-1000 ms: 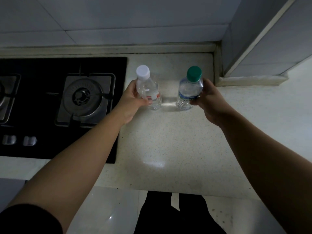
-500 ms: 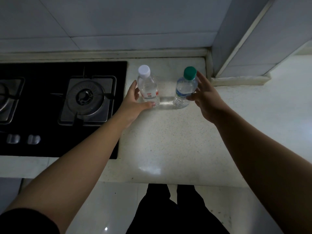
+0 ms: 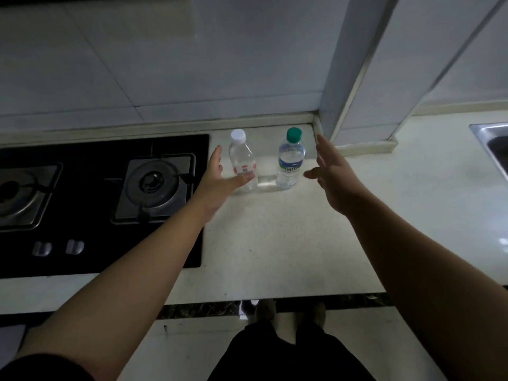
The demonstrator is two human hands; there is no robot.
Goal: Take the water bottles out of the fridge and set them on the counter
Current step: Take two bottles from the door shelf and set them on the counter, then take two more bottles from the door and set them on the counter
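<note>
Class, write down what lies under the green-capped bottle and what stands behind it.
The green-capped bottle stands upright on the pale counter. Behind it come the counter's raised back strip, then the tiled wall. The counter directly beneath its base is covered from view.

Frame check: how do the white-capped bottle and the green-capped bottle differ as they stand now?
The white-capped bottle has a red-and-white label, the green-capped bottle a blue one. The white-capped bottle stands nearer the stove, the green-capped bottle nearer the wall corner. The thumb of the left hand overlaps the white-capped bottle; the right hand stands apart from the green-capped bottle. Both are clear, upright, capped, on the counter.
</note>
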